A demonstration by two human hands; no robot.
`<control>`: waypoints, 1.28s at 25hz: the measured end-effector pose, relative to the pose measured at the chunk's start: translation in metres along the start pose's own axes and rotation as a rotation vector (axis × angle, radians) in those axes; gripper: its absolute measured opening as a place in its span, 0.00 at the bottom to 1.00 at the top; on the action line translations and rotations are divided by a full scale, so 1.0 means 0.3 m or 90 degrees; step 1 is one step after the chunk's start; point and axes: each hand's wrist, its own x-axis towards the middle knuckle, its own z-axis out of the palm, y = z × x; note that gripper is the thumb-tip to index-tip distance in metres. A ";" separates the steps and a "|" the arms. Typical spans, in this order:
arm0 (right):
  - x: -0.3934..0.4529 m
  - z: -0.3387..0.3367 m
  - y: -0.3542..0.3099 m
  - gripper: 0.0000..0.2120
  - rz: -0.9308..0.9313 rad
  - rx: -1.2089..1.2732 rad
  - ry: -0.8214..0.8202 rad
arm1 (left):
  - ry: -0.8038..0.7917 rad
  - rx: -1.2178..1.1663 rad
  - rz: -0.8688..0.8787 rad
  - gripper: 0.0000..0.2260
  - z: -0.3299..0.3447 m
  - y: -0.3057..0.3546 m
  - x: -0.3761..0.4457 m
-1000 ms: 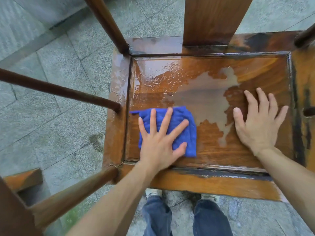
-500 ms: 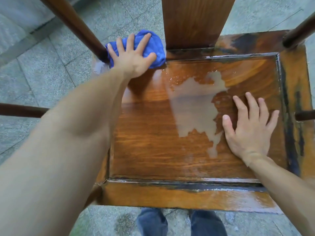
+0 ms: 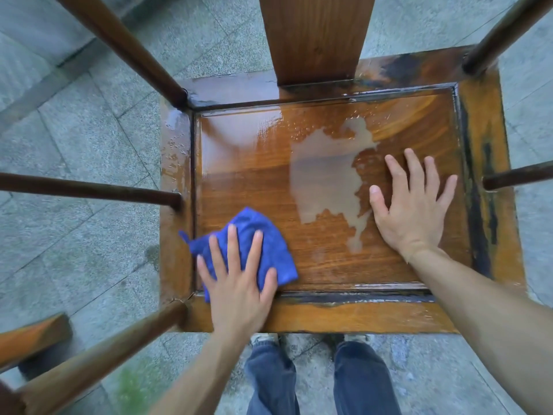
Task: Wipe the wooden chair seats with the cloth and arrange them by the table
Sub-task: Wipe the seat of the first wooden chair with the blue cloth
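A wet wooden chair seat (image 3: 251, 187) fills the head view, with a pale puddle (image 3: 324, 178) near its middle. My left hand (image 3: 239, 289) lies flat, fingers spread, pressing a crumpled blue cloth (image 3: 269, 250) onto the seat's near left corner. My right hand (image 3: 411, 205) rests flat with fingers apart on the right half of the seat, just right of the puddle. It holds nothing.
The chair's back slat (image 3: 315, 37) rises at the far edge, with round armrest rails (image 3: 89, 190) on the left and rails (image 3: 517, 175) on the right. Another wooden piece (image 3: 30, 339) sits at lower left. My legs (image 3: 317, 381) stand on grey stone paving (image 3: 74, 139).
My left hand has dragged the blue cloth from the far left corner back to the near left corner of the seat. My right hand has stayed in place.
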 end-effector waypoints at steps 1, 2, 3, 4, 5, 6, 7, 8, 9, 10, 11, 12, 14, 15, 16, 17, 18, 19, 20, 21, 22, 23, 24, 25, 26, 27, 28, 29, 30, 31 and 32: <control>0.000 0.001 0.000 0.29 -0.002 0.000 -0.001 | -0.013 0.010 0.000 0.30 0.022 -0.005 -0.076; 0.001 0.003 0.000 0.29 -0.003 0.000 0.000 | -0.022 0.019 0.001 0.30 0.040 -0.002 -0.131; 0.000 0.005 0.001 0.29 -0.005 0.001 0.001 | -0.031 0.027 -0.001 0.30 0.054 0.003 -0.166; 0.000 0.008 0.001 0.29 -0.006 0.004 0.004 | -0.036 0.032 -0.003 0.31 0.062 0.010 -0.179; -0.001 0.010 0.005 0.29 -0.005 0.008 0.006 | -0.035 0.033 0.003 0.31 0.063 0.020 -0.167; -0.001 0.011 0.008 0.29 -0.004 0.011 0.010 | -0.026 0.032 0.012 0.32 0.058 0.031 -0.135; -0.001 0.012 0.008 0.29 -0.004 0.012 0.013 | -0.015 0.030 0.023 0.32 0.045 0.043 -0.086; 0.000 0.013 0.008 0.29 -0.006 0.011 0.014 | 0.000 0.030 0.034 0.33 0.027 0.059 -0.020; 0.001 0.014 0.007 0.29 -0.006 0.009 0.013 | 0.015 0.027 0.045 0.34 0.006 0.079 0.060; 0.002 0.017 0.007 0.29 -0.007 0.009 0.012 | 0.028 0.024 0.057 0.34 -0.018 0.108 0.150; 0.003 0.017 0.006 0.29 -0.008 0.009 0.013 | 0.038 0.022 0.075 0.35 -0.044 0.142 0.246; 0.004 0.017 0.007 0.29 -0.008 0.009 0.014 | 0.043 0.023 0.100 0.35 -0.068 0.184 0.347; 0.004 0.017 0.013 0.29 -0.007 0.016 0.019 | 0.065 0.028 0.155 0.34 -0.113 0.284 0.542; 0.001 0.018 0.014 0.30 -0.007 0.026 0.025 | 0.076 0.031 0.179 0.34 -0.133 0.338 0.629; -0.001 0.019 0.014 0.31 -0.006 0.039 0.031 | 0.080 0.037 0.203 0.34 -0.147 0.395 0.706; -0.002 0.019 0.012 0.32 -0.003 0.049 0.039 | 0.077 0.043 0.230 0.34 -0.157 0.452 0.770; -0.003 0.019 0.011 0.33 0.000 0.057 0.049 | 0.068 0.050 0.251 0.34 -0.164 0.506 0.818; -0.003 0.020 0.007 0.33 0.003 0.062 0.058 | 0.055 0.053 0.257 0.34 -0.171 0.549 0.847; -0.003 0.021 0.009 0.34 0.005 0.063 0.064 | 0.043 0.050 0.253 0.34 -0.172 0.584 0.864; -0.004 0.024 0.012 0.34 0.002 0.062 0.065 | 0.035 0.046 0.244 0.33 -0.172 0.608 0.872; -0.005 0.026 0.013 0.34 0.001 0.063 0.068 | 0.031 0.041 0.239 0.33 -0.170 0.619 0.872; -0.003 0.027 0.016 0.34 0.002 0.065 0.073 | 0.030 0.033 0.241 0.32 -0.167 0.620 0.867; -0.003 0.029 0.017 0.34 0.002 0.066 0.079 | 0.035 0.023 0.249 0.31 -0.163 0.601 0.849; -0.006 0.030 0.016 0.33 0.002 0.066 0.082 | 0.047 0.014 0.259 0.31 -0.157 0.558 0.817; -0.006 0.032 0.016 0.33 0.002 0.064 0.084 | 0.066 0.005 0.270 0.31 -0.145 0.501 0.774; -0.004 0.031 0.015 0.32 0.004 0.060 0.084 | 0.082 -0.001 0.274 0.30 -0.133 0.426 0.715; -0.003 0.029 0.014 0.32 0.005 0.059 0.076 | 0.086 0.001 0.266 0.31 -0.116 0.338 0.634; -0.003 0.026 0.015 0.31 0.004 0.066 0.064 | 0.083 0.011 0.246 0.31 -0.101 0.242 0.538; -0.005 0.021 0.013 0.31 0.004 0.078 0.054 | 0.077 0.023 0.220 0.31 -0.084 0.147 0.437; -0.004 0.017 0.012 0.30 0.005 0.089 0.047 | 0.071 0.033 0.192 0.32 -0.068 0.066 0.338; -0.003 0.014 0.012 0.30 0.008 0.091 0.044 | 0.063 0.036 0.162 0.32 -0.047 0.005 0.242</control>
